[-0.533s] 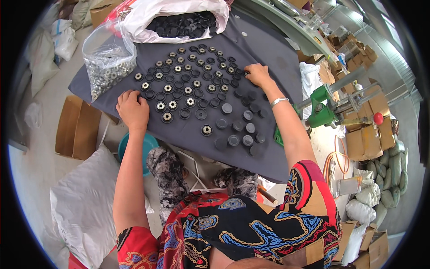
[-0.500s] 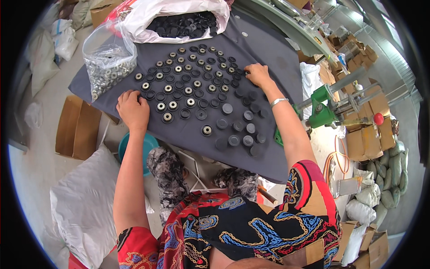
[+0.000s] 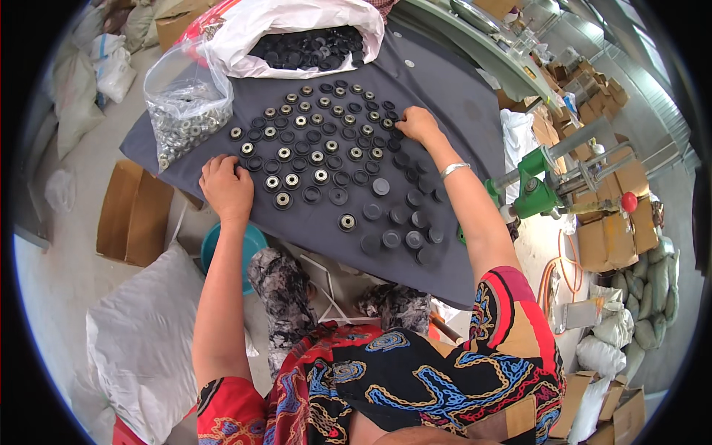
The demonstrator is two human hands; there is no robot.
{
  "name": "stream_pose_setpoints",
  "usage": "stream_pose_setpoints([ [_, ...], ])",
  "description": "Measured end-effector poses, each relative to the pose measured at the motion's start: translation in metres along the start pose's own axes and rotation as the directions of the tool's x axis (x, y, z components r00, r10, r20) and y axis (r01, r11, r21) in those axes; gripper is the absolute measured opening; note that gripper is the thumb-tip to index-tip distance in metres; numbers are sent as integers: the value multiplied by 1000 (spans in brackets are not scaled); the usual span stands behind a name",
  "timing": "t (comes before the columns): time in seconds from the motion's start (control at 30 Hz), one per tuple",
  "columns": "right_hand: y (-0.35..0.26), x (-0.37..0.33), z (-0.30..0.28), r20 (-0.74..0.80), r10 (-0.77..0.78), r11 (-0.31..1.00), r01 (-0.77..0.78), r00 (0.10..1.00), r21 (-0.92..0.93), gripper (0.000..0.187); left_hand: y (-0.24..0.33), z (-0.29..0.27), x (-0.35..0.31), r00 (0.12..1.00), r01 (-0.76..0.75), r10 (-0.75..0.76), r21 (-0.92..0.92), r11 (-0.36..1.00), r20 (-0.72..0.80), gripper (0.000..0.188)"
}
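Note:
A loose cluster of black plastic rings [image 3: 341, 178] covers the dark grey tablecloth [image 3: 437, 267]. Several of them have a silvery bearing [image 3: 320, 176] seated inside. Nearer to me on the right lie several black round caps [image 3: 391, 238], smooth faces up. My right hand [image 3: 419, 124], with a bracelet at the wrist, is at the cluster's right edge; its fingers are pinched at a black ring, mostly hidden under the fingertips. At the table's left edge my left hand [image 3: 227, 189] rests with loosely bent, slightly parted fingers beside the outermost rings, holding nothing visible.
A clear bag of bearings [image 3: 185, 122] sits at the table's far left. Behind the cluster, a white sack [image 3: 245, 55] gapes over many black plastic parts. A green hand press [image 3: 535, 189] stands to the right. Below the left edge are a cardboard box [image 3: 133, 215] and teal basin [image 3: 252, 245].
The whole view has shifted slightly right and down. Against the cluster, my right hand has moved a little left and nearer. My left hand stays at the table's edge.

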State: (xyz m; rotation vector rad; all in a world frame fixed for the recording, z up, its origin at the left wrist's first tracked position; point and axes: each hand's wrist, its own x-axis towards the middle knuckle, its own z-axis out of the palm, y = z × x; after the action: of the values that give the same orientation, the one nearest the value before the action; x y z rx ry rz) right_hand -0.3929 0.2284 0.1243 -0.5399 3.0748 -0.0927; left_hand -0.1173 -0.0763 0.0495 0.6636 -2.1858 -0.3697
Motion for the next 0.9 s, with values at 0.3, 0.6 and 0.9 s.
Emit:
stream_pose_setpoints([
  [0.3, -5, 8, -6, 97, 205, 944, -223, 974, 244, 27, 0, 0, 2, 1000, 9, -9, -4, 1000, 13, 18],
  [0.6, 14, -2, 6, -293, 113, 940, -7, 950, 340, 29, 2, 1, 2, 1000, 15, -14, -22, 1000, 15, 17],
  [0.9, 13, -48, -10, -124, -79, 996, 83, 989, 28, 35, -4, 1, 1, 1000, 1, -1, 32, 1000, -1, 17],
])
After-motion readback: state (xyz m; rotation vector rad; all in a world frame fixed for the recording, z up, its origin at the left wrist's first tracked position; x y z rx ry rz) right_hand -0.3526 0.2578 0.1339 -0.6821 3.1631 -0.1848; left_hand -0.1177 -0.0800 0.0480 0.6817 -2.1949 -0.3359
